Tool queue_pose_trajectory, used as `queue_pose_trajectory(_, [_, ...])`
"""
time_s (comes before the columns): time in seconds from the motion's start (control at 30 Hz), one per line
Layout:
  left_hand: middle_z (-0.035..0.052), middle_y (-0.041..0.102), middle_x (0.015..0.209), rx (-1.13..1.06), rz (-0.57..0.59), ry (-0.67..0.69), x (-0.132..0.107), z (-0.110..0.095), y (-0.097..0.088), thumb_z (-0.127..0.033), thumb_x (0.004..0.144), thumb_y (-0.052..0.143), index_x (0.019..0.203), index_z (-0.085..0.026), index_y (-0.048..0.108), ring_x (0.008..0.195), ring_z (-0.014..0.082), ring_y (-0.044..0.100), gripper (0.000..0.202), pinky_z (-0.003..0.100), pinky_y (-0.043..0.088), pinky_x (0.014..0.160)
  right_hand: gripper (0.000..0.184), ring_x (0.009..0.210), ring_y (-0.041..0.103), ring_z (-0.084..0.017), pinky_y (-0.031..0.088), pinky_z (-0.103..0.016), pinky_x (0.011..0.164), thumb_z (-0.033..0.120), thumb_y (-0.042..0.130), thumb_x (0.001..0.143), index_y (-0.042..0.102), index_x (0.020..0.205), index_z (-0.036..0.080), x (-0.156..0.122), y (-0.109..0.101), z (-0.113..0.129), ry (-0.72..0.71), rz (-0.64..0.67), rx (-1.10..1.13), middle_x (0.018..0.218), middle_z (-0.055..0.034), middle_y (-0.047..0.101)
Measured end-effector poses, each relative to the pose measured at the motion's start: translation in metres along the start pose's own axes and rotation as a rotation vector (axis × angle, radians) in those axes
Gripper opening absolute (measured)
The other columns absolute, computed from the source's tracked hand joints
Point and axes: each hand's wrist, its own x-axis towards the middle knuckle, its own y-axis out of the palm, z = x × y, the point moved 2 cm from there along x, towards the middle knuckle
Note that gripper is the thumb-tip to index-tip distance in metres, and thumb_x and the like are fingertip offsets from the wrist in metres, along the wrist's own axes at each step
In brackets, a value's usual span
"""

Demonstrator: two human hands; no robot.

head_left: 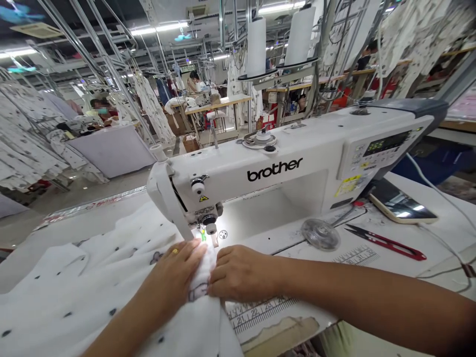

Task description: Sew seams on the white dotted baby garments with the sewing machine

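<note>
A white "brother" sewing machine [297, 163] stands across the table, its needle and presser foot [205, 237] at the left end. White fabric with small dark prints [85, 282] lies spread under the needle and toward me. My left hand [178, 270], with a gold ring, lies flat on the fabric just before the presser foot, fingers stretched forward. My right hand [238, 272] rests beside it, fingers curled and pressing the fabric's edge.
Red thread snips [386, 243], a round clear disc [320, 234] and a phone [403, 204] lie on the table right of the needle. A printed ruler [260, 312] runs along the table's front. People work at other benches behind, among hanging garments.
</note>
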Motion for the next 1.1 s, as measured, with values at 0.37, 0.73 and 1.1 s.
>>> queue_pose_trajectory(0.37, [0.0084,0.068,0.102,-0.152,0.082,-0.096,0.006,0.017,0.010,-0.016,0.097,0.035,0.124,-0.021,0.054,0.116,0.0258,0.060,0.033,0.047,0.050,0.100,0.018,0.079,0.064,-0.011,0.043,-0.025,0.084,0.012,0.054,0.094,0.068,0.087,0.018,0.001,0.013,-0.010,0.142,-0.066,0.041,0.085,0.0011,0.073])
queue_pose_trajectory(0.73, [0.0099,0.069,0.100,-0.116,0.134,-0.082,0.019,0.041,0.012,-0.011,0.093,0.035,0.117,-0.020,0.062,0.104,0.0267,0.064,0.038,0.045,0.052,0.094,0.016,0.081,0.065,-0.013,0.044,-0.027,0.081,0.012,0.057,0.092,0.070,0.091,0.021,0.006,0.020,-0.027,0.314,-0.031,0.091,0.087,-0.0015,0.074])
queue_pose_trajectory(1.1, [0.0079,0.064,0.111,-0.328,-0.106,-0.324,-0.018,-0.028,-0.002,-0.042,0.090,0.061,0.120,-0.023,0.052,0.101,0.0265,0.062,0.036,0.040,0.054,0.082,0.015,0.097,0.055,-0.020,0.040,-0.031,0.088,0.023,0.070,0.085,0.063,0.096,0.017,-0.001,0.001,-0.027,0.430,-0.121,0.111,0.100,-0.0043,0.067])
